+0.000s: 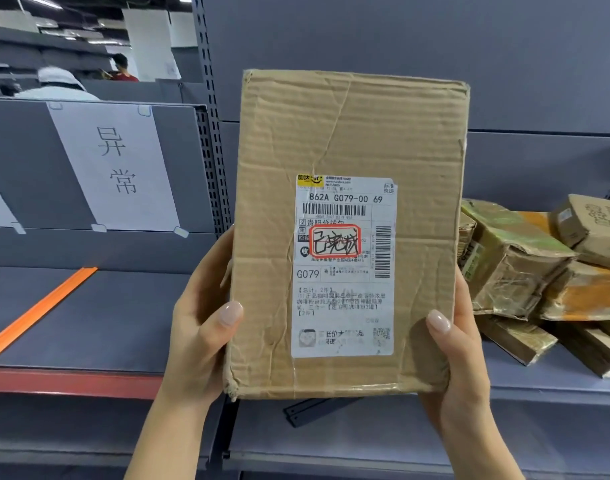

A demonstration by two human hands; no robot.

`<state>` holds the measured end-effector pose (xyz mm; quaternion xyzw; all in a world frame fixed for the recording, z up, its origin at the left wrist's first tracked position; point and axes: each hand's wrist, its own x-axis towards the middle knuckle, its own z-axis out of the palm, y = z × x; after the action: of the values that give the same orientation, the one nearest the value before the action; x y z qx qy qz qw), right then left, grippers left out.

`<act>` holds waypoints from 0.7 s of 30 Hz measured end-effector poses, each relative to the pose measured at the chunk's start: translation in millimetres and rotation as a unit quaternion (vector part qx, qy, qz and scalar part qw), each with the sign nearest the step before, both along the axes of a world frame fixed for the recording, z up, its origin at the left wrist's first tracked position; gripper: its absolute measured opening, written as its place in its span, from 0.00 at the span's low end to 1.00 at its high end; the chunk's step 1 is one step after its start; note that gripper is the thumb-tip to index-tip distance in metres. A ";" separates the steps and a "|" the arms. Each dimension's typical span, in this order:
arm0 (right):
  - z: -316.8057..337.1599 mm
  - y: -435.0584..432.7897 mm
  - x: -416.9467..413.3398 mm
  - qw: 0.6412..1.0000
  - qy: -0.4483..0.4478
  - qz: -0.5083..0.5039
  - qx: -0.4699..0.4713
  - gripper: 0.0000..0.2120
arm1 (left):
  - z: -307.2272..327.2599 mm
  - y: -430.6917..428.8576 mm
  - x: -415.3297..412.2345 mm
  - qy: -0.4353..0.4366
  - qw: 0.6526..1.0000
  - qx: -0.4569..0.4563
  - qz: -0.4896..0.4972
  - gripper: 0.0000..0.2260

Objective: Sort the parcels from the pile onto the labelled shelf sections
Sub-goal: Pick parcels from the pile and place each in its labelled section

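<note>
The left hand point(199, 327) and right hand point(459, 344) grip a flat cardboard parcel point(348, 133) by its lower side edges, thumbs on its front. They hold it upright in the air before the shelving, its white shipping label point(345, 271) facing the camera. Behind it on the right, the pile of crumpled parcels point(518, 258) lies on a grey shelf point(504, 375); on the left, an orange divider strip point(37, 313) lies below a taped paper sign point(116, 168).

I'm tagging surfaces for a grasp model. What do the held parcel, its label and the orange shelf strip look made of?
The parcel: brown corrugated cardboard, matte; ribbing and creases show. The label: white printed paper, faintly glossy, probably adhesive. The orange strip: smooth and evenly coloured, likely plastic, possibly painted metal.
</note>
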<state>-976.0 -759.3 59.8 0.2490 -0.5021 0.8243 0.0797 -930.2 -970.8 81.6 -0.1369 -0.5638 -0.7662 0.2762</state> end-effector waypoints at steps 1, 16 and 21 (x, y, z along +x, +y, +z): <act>0.1 1.0 1.1 1.000 0.000 0.001 -0.004 0.26 | 0.9 0.6 1.1 0.006 1.000 -0.004 -0.001 0.29; -15.1 14.4 -0.1 0.998 -0.050 0.004 0.024 0.27 | -24.4 18.4 10.5 -0.099 0.995 0.009 0.019 0.47; -29.7 19.7 -7.6 0.994 -0.086 0.047 0.052 0.26 | -41.2 22.7 16.8 -0.149 0.988 0.002 0.028 0.50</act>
<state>-983.6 -739.6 30.2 0.2044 -0.5370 0.8183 -0.0159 -913.4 -948.1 40.4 -0.0048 -0.6008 -0.7710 0.2110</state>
